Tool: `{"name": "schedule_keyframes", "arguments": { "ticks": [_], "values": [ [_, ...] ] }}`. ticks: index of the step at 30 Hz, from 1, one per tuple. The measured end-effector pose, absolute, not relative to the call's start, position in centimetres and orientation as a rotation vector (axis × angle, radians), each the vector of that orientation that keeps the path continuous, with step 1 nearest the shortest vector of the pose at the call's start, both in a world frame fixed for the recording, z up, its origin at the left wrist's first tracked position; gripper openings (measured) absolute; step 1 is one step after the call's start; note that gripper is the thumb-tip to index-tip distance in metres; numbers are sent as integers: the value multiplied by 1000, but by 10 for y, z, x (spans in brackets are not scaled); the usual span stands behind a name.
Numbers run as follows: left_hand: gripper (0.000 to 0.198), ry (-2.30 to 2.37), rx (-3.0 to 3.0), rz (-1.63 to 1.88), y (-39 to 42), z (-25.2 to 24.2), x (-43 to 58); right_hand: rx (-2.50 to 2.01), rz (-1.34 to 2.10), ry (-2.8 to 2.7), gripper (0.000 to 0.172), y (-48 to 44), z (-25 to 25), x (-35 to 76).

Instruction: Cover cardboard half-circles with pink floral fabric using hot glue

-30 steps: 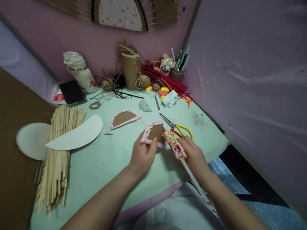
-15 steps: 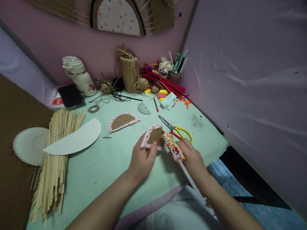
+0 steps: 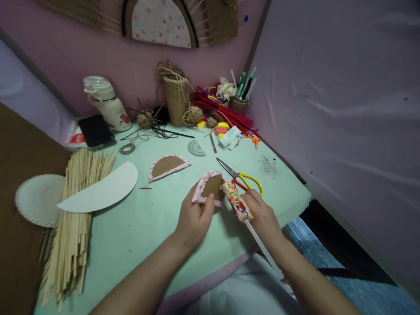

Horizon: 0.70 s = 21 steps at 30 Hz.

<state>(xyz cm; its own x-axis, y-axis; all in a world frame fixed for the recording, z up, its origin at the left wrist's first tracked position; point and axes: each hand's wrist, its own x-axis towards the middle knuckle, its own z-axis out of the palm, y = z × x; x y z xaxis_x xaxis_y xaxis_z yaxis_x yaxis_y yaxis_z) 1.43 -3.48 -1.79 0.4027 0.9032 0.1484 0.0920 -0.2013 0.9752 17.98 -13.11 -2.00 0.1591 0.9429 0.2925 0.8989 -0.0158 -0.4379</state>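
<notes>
My left hand [image 3: 197, 212] grips a small cardboard piece [image 3: 211, 187] whose edges are wrapped in pink dotted fabric; the thumb presses on its brown face. In my right hand [image 3: 262, 212] is a glue gun [image 3: 236, 202] with a floral covering and a long clear glue stick coming out of its back. Its tip meets the right edge of the piece. Just beyond lie scissors [image 3: 236, 174] with yellow and red handles. A second fabric-edged cardboard half circle [image 3: 169, 167] rests flat on the table to the left.
Left, a bundle of wooden sticks [image 3: 74, 245] lies beneath a white paper shape [image 3: 105, 190], beside a paper plate [image 3: 36, 199]. Along the back stand a bottle [image 3: 110, 107], a twine spool [image 3: 176, 100] and a pen cup [image 3: 240, 104]. A protractor [image 3: 196, 148] lies mid-table.
Almost nothing differs. The view has shifted very slightly, while both hands, the cardboard piece and the glue gun keep nearly the same position.
</notes>
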Motion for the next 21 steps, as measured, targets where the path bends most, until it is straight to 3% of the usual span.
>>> {"name": "schedule_keyframes", "arguments": {
  "ticks": [21],
  "values": [
    [43, 863, 1746, 959, -35, -21, 14, -1888, 40, -1728, 10, -131, -33, 183]
  ]
}}
